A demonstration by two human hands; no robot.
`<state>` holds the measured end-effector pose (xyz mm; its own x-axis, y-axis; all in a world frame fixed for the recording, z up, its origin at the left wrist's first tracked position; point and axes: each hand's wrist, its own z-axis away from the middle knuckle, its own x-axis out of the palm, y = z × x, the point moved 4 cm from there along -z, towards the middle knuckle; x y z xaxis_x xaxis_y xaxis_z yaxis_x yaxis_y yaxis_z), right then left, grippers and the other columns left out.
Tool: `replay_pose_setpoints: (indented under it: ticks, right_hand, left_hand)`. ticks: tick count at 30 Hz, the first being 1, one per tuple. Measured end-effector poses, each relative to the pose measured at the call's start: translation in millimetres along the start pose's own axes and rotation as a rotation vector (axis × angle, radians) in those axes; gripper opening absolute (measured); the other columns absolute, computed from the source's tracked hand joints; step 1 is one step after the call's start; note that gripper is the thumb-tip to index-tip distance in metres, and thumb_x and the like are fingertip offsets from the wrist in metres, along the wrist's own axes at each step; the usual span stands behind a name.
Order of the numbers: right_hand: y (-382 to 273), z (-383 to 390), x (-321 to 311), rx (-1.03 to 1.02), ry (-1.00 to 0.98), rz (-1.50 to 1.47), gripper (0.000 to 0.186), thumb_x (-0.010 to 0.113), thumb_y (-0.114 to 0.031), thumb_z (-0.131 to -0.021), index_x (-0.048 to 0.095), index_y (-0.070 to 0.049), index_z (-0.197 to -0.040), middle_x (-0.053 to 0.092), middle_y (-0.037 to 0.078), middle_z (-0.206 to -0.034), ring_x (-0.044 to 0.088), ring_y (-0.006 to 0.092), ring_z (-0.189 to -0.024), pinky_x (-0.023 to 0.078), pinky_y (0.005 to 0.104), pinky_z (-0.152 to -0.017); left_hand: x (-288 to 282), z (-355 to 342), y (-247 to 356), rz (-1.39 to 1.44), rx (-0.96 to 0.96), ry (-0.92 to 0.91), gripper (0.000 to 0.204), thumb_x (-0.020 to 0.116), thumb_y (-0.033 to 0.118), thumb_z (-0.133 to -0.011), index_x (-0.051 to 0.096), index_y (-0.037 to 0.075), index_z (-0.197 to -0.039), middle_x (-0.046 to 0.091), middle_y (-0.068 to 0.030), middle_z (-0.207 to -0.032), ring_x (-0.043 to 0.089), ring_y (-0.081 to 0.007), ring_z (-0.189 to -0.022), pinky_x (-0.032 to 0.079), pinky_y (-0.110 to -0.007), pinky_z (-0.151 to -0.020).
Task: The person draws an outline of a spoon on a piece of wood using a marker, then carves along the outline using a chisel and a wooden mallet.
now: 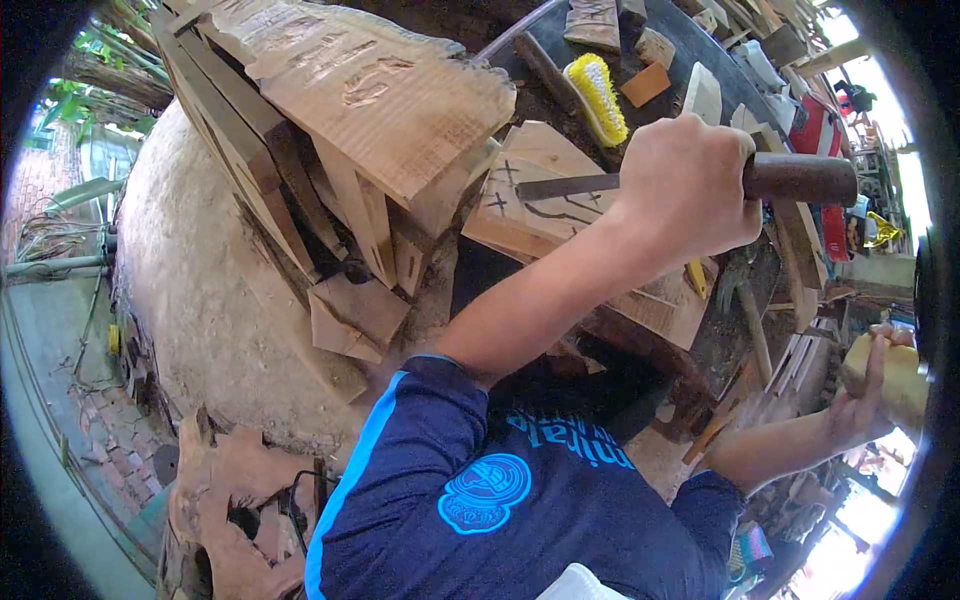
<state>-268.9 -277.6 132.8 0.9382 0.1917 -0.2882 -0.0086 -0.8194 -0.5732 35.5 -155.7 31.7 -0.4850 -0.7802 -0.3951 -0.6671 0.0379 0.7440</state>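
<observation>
My left hand (682,185) is closed around the handle (805,180) of a long chisel, whose flat dark blade (560,185) lies across a pale board (530,220) with dark cross and line markings. My right hand (860,400) is at the far right, gripping a pale wooden block (885,365), possibly a mallet, partly cut off by the rim. A yellow-and-white brush (596,98) rests behind the marked board, beside a small orange-brown wood piece (645,86).
A large slab (360,100) and long timbers (230,140) lie at upper left over a pale rounded surface (180,290). A dark worktop (545,35) holds offcuts. An irregular wood piece (220,480) is at lower left. Assorted tools and items crowd the right.
</observation>
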Motion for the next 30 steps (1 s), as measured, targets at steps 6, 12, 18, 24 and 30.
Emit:
replay_pose_setpoints:
  ticks: [6, 12, 18, 24, 30]
  right_hand:
    - [-10, 5, 5, -0.188, -0.128, 0.233, 0.040, 0.068, 0.015, -0.077, 0.054, 0.006, -0.113, 0.062, 0.017, -0.106, 0.064, 0.0289, -0.094, 0.053, 0.0405, -0.088]
    - [7, 12, -11, 0.031, 0.043, 0.091, 0.046, 0.069, 0.011, -0.077, 0.052, 0.007, -0.120, 0.061, 0.015, -0.105, 0.063, 0.0285, -0.094, 0.050, 0.0417, -0.090]
    - [4, 15, -7, -0.016, -0.027, 0.053, 0.048, 0.068, 0.011, -0.078, 0.050, 0.007, -0.122, 0.062, 0.015, -0.105, 0.062, 0.0276, -0.097, 0.050, 0.0418, -0.091]
    - [14, -9, -46, -0.156, -0.052, 0.343, 0.025, 0.066, 0.010, -0.081, 0.068, 0.006, -0.106, 0.064, 0.018, -0.111, 0.063, 0.0299, -0.102, 0.051, 0.0413, -0.094]
    - [31, -34, -16, -0.217, -0.013, 0.552, 0.017, 0.067, 0.001, -0.083, 0.070, 0.006, -0.098, 0.067, 0.016, -0.111, 0.065, 0.0266, -0.102, 0.052, 0.0408, -0.092]
  left_hand:
    - [-3, 0, 1, -0.013, 0.009, 0.006, 0.017, 0.069, 0.025, -0.067, 0.071, 0.009, -0.070, 0.065, -0.0160, -0.064, 0.066, -0.0361, -0.063, 0.056, -0.043, -0.062]
    - [0, 0, -1, -0.039, 0.012, -0.011, 0.017, 0.070, 0.026, -0.067, 0.071, 0.009, -0.070, 0.065, -0.0159, -0.064, 0.066, -0.0361, -0.063, 0.056, -0.043, -0.062]
    - [-2, 1, -1, -0.006, 0.037, 0.019, 0.016, 0.068, 0.024, -0.066, 0.071, 0.009, -0.070, 0.064, -0.0162, -0.063, 0.065, -0.0369, -0.062, 0.056, -0.044, -0.062]
    - [-9, 1, -3, 0.038, 0.039, 0.067, 0.016, 0.067, 0.024, -0.065, 0.069, 0.009, -0.069, 0.062, -0.0164, -0.061, 0.064, -0.0381, -0.061, 0.056, -0.044, -0.062]
    - [-13, 1, -1, 0.089, 0.054, 0.053, 0.017, 0.069, 0.024, -0.064, 0.069, 0.008, -0.069, 0.063, -0.0158, -0.062, 0.065, -0.0371, -0.063, 0.055, -0.044, -0.063]
